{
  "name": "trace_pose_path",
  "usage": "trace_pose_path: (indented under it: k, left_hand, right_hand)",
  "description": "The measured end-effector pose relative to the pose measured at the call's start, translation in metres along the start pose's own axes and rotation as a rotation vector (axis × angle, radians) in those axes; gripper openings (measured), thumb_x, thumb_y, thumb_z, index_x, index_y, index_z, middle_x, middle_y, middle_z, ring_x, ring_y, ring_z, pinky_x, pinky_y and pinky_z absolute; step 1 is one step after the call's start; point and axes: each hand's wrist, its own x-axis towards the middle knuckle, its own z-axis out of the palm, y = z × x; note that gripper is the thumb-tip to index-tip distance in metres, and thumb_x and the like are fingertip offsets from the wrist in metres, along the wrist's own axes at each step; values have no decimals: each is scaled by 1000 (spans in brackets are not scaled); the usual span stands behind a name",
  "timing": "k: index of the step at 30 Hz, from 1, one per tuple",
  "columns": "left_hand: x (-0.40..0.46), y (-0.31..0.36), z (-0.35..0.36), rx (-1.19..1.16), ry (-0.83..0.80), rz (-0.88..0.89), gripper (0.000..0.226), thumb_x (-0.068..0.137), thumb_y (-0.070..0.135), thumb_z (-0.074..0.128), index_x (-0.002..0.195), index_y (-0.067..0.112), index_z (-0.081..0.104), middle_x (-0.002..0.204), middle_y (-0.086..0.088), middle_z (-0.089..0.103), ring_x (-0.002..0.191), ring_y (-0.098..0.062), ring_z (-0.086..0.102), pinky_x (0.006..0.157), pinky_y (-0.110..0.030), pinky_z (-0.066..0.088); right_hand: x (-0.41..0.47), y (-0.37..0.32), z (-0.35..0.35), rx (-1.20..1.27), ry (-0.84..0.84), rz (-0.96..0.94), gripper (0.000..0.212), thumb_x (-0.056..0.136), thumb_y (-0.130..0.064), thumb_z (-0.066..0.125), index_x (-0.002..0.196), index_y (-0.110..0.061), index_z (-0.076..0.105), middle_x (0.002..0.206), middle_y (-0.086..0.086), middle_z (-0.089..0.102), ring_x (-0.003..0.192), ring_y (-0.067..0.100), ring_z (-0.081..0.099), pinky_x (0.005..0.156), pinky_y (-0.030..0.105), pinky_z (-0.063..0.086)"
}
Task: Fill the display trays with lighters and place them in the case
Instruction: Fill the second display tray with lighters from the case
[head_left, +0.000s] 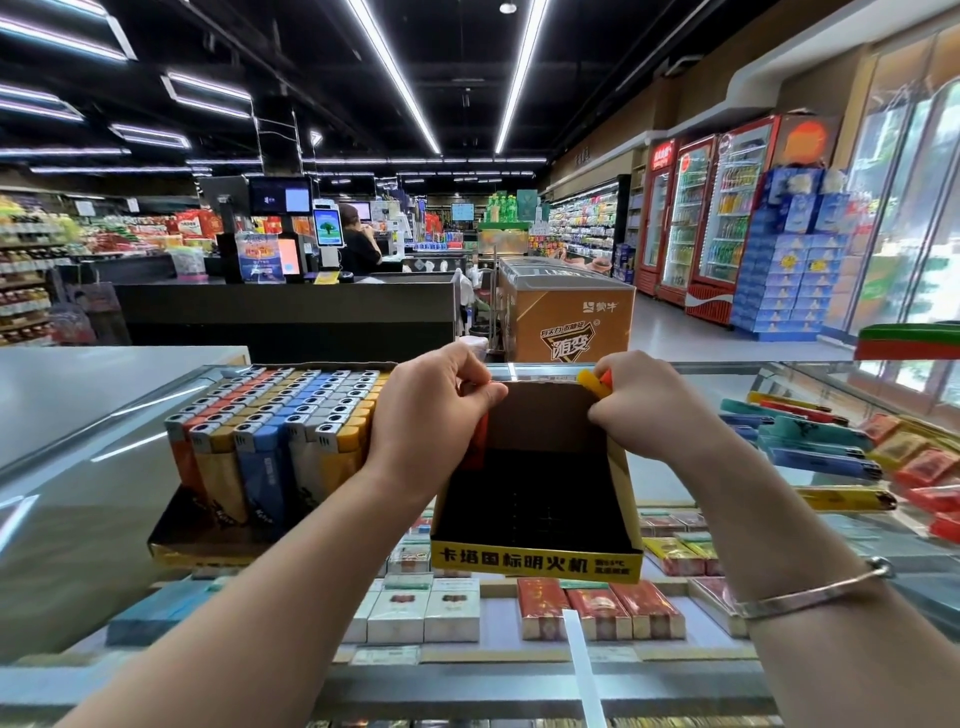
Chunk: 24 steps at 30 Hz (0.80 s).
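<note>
An empty yellow-and-black cardboard display tray (535, 561) stands on the glass case (727, 530) in front of me. My left hand (431, 415) pinches the left top corner of its back flap. My right hand (644, 410) grips the right top corner and also holds a yellow and an orange lighter (592, 383). A red lighter (478, 441) shows inside the tray under my left hand. To the left stands a full tray of lighters (275, 431) in orange, yellow, blue and white. Loose lighters (810, 441) lie on the glass at the right.
Cigarette packs (597, 608) fill the case under the glass. A grey counter (78, 395) lies to the left. Beyond are a black checkout counter (285, 312) with a person at it, an ice-cream freezer (566, 306), and drink fridges (711, 218) at the right.
</note>
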Motion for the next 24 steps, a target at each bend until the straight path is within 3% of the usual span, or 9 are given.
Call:
trace_pose_path:
  k: [5,7,9,19,24]
  left_hand:
    - [0,0,0,99,25,62,11,79,22,72,77,15,63,85,-5,70,77,-21,64,54,-9,30]
    - [0,1,0,133,28,68,12,80,23,71,78,16,62,67,12,58,64,-7,56,52,-8,27]
    - [0,1,0,159,32,69,13,80,24,71,77,17,61,62,23,42,57,3,45,52,-8,26]
    - [0,1,-1,295,28,240,19,75,21,75,73,10,59,71,9,51,66,-7,45,54,-14,31]
    - [3,-2,6,247,-59,162,7,86,19,63,91,15,63,88,7,59,87,-9,51,68,-18,40]
  right_hand:
    - [1,0,0,-7,8,-4,18,76,-8,58,91,-17,55,85,8,55,84,26,54,84,49,49]
    - [1,1,1,-10,16,-6,18,75,-8,58,90,-17,55,84,8,55,84,27,54,83,49,49]
    - [1,1,1,-9,14,-4,18,75,-8,58,91,-17,55,85,8,55,84,27,54,83,49,49]
    - [1,1,1,1,12,-8,18,74,-7,58,89,-16,55,84,9,56,83,26,55,83,49,49]
    - [1,0,1,10,4,-13,18,74,-6,58,89,-16,55,86,9,56,84,26,55,83,49,50]
